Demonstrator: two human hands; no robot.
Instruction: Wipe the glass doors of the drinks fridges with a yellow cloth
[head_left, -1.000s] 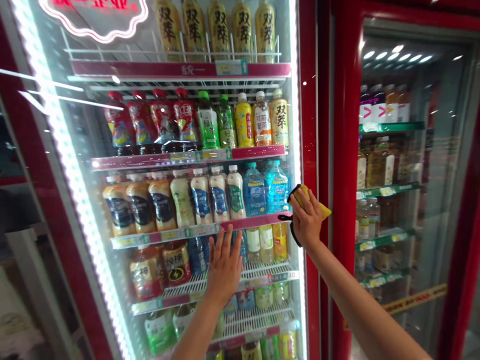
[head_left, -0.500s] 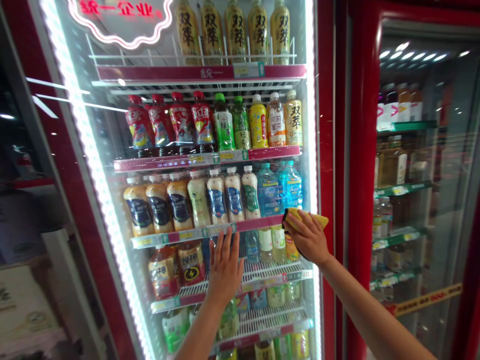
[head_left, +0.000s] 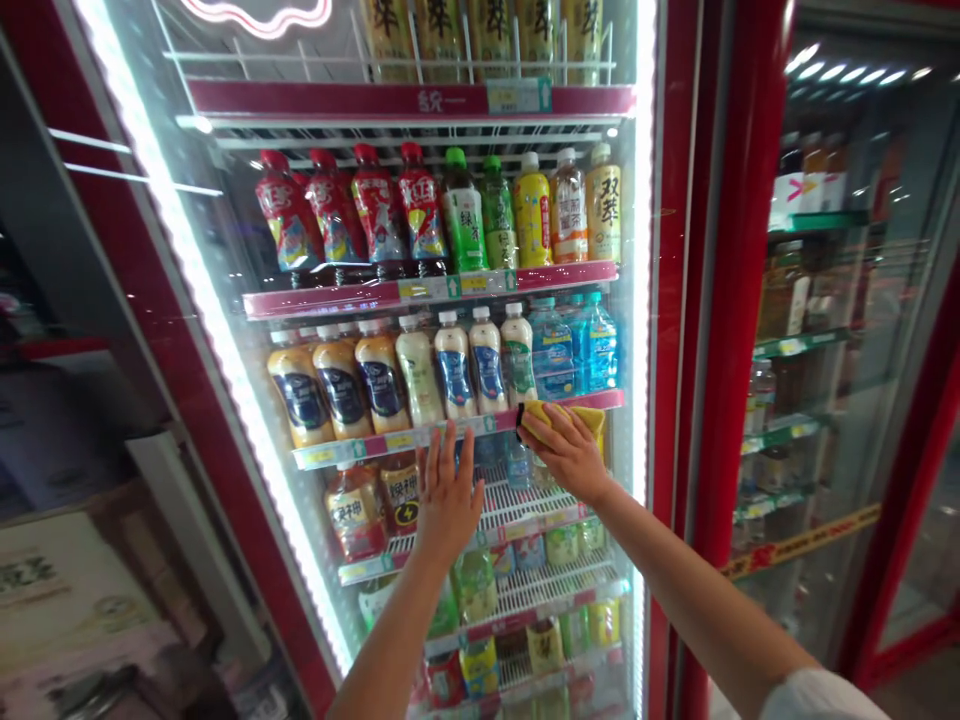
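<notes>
My right hand (head_left: pixel 566 455) presses a folded yellow cloth (head_left: pixel 591 416) with a dark edge at the pink front strip (head_left: pixel 360 447) of the shelf holding blue and white bottles. Left of it, my left hand (head_left: pixel 448 500) is raised with fingers spread and holds nothing. Its fingertips overlap the lower edge of the same strip; whether they touch the strip or a pane of glass, I cannot tell. Just above the hands stand a white-capped bottle with a blue label (head_left: pixel 487 365) and a blue drink bottle (head_left: pixel 600 345).
The lit drinks cooler (head_left: pixel 660 300) has a red frame and several shelves of bottles. Red-capped bottles (head_left: pixel 375 205) fill part of the shelf above. On the right stands a second red-framed cooler (head_left: pixel 750 250). A printed carton (head_left: pixel 67 600) sits at lower left.
My right hand and the yellow cloth have moved left along the shelf strip, closer to my left hand. The view has tilted down, and my left hand stays open near the strip.
</notes>
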